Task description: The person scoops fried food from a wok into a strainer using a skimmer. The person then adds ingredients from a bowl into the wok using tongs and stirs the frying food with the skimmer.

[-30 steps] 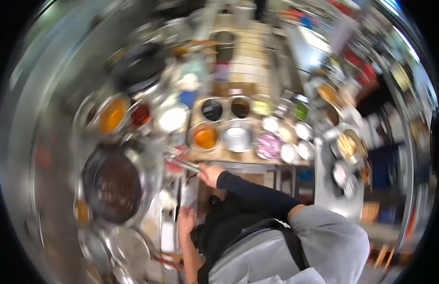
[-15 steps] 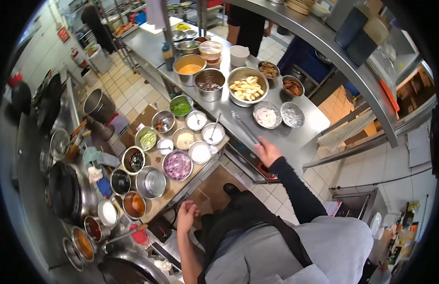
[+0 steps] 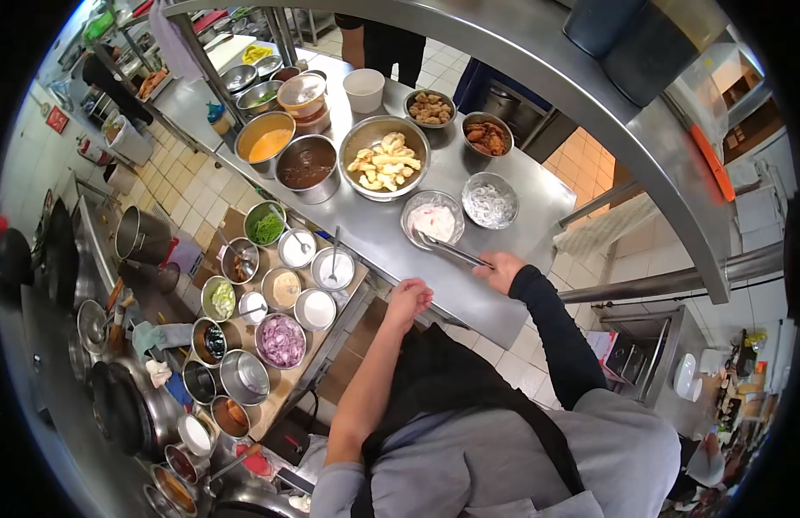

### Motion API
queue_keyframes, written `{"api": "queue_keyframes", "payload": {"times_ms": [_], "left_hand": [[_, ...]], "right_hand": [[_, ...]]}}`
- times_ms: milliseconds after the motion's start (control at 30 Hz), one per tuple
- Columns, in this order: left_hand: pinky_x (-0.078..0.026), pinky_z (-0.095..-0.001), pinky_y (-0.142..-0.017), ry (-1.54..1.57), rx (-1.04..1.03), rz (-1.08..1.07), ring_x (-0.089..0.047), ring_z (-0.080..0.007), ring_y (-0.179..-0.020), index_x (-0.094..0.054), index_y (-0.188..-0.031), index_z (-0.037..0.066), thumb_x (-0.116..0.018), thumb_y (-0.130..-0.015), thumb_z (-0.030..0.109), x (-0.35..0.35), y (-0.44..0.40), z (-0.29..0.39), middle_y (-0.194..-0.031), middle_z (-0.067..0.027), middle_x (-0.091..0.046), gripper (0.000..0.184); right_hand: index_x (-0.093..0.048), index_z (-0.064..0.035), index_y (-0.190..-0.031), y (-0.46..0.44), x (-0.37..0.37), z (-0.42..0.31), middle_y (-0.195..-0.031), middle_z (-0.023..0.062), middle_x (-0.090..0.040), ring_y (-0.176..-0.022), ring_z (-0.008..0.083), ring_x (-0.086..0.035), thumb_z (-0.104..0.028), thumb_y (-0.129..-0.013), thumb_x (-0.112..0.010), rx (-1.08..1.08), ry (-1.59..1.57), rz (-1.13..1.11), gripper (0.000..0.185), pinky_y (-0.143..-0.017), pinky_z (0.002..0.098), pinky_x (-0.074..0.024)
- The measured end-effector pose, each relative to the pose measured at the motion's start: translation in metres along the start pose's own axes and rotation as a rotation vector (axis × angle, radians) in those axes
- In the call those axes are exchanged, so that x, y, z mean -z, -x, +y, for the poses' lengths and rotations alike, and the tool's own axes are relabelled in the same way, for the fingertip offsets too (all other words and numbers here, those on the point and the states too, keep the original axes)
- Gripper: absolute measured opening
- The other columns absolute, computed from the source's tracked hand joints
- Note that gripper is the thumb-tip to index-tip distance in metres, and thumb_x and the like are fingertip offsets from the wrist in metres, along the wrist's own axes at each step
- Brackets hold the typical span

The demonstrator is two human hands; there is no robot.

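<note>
My right hand (image 3: 501, 272) grips a pair of metal tongs (image 3: 456, 250). The tongs slant left, and their tips reach the rim of a metal bowl (image 3: 406, 226) that holds a white and pinkish mixture (image 3: 434, 221). Just right of it stands a bowl of white powder or batter (image 3: 490, 201). My left hand (image 3: 408, 302) hovers by the counter's front edge, fingers loosely curled, with nothing visible in them. Behind the bowls is a large metal bowl (image 3: 346, 177) of pale yellow pieces (image 3: 384, 162).
A steel counter (image 3: 538, 194) carries pots of orange sauce (image 3: 268, 145) and dark sauce (image 3: 306, 168), and bowls of browned pieces (image 3: 430, 110). Lower left, a board holds several ingredient bowls, one with chopped purple onion (image 3: 281, 340). A steel shelf (image 3: 590, 99) arches overhead. A person (image 3: 382, 47) stands opposite.
My right hand has brought the tongs to the bowl of white and pinkish mixture. My left hand has risen toward the counter. The view has shifted to the right.
</note>
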State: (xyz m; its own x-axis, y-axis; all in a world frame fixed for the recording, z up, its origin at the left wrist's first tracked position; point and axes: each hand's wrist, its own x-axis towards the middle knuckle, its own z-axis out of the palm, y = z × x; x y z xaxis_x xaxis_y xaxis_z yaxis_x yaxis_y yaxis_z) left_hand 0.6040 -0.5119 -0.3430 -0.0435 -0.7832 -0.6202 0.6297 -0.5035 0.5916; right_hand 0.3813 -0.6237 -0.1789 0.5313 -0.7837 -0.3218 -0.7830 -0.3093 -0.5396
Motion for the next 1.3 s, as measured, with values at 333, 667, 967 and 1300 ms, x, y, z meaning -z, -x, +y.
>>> {"api": "queue_keyframes", "payload": {"times_ms": [333,667,967,1300], "left_hand": [[-0.057,-0.0327,-0.075,0.345,-0.161,0.213,-0.065,-0.0178,-0.090,-0.049,-0.104,0.007,-0.061,-0.101,0.018,-0.060,-0.038,0.010,-0.095,-0.0075,-0.062,0.017],[-0.056,-0.0274,-0.052,0.105,-0.478,0.450,-0.068,-0.0168,-0.074,-0.051,-0.097,0.004,-0.060,-0.100,0.014,0.057,0.130,0.012,-0.093,-0.0070,-0.061,0.014],[-0.053,-0.0251,-0.053,0.176,-0.802,0.940,-0.070,-0.0176,-0.081,-0.052,-0.102,0.005,-0.060,-0.101,0.014,0.166,0.376,-0.057,-0.098,-0.0060,-0.061,0.012],[-0.053,-0.0271,-0.053,0.532,-1.011,1.522,-0.069,-0.0180,-0.078,-0.050,-0.102,0.004,-0.060,-0.100,0.012,0.196,0.573,-0.204,-0.092,-0.0086,-0.063,0.012]], "right_hand": [[-0.063,0.0019,-0.121,0.014,0.023,0.011,-0.096,0.0301,-0.067,-0.097,0.0463,-0.064,-0.029,-0.093,-0.062,-0.008,-0.057,0.102,0.042,-0.085,0.0471,-0.0501],[-0.063,0.0027,-0.117,-0.015,0.064,-0.146,-0.085,0.0273,-0.067,-0.087,0.0449,-0.065,-0.023,-0.090,-0.065,0.381,0.370,-0.376,0.038,-0.079,0.0487,-0.0517],[-0.059,0.0011,-0.113,0.016,-0.103,-0.362,-0.079,0.0211,-0.066,-0.080,0.0434,-0.065,-0.014,-0.084,-0.067,1.201,0.736,-0.601,0.034,-0.074,0.0519,-0.0505],[-0.061,0.0017,-0.121,0.169,-0.246,-0.549,-0.077,0.0269,-0.066,-0.083,0.0429,-0.066,-0.020,-0.084,-0.067,1.702,0.718,-0.877,0.043,-0.076,0.0507,-0.0519]]}}
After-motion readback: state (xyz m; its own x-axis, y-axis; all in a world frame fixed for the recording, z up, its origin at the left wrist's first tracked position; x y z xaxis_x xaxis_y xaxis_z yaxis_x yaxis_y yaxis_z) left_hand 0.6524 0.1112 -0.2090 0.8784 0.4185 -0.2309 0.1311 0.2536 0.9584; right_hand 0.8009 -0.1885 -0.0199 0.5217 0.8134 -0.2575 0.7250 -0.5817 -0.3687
